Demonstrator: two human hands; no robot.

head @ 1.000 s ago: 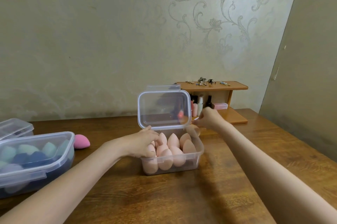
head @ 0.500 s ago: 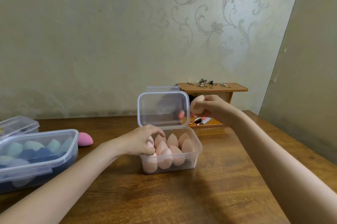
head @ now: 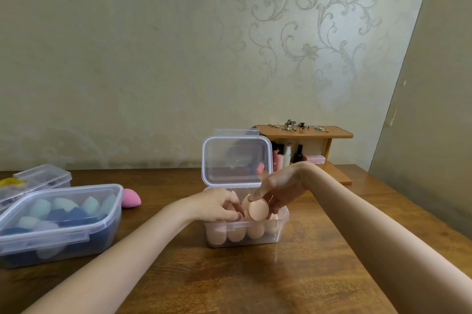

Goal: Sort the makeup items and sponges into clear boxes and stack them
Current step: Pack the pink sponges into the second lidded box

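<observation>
While the right hand [head: 277,192] pinches a peach sponge [head: 258,210] flat-face forward above the open box [head: 279,229], the left hand [head: 219,205], fingers curled, presses the sponges beside it.

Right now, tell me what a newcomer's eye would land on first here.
First, the two hands meeting at table centre over the open clear box of peach sponges, the right hand lowering a peach sponge while the left hand reaches inside. Next, the closed box of blue and green sponges at left, a pink sponge loose behind it.
</observation>
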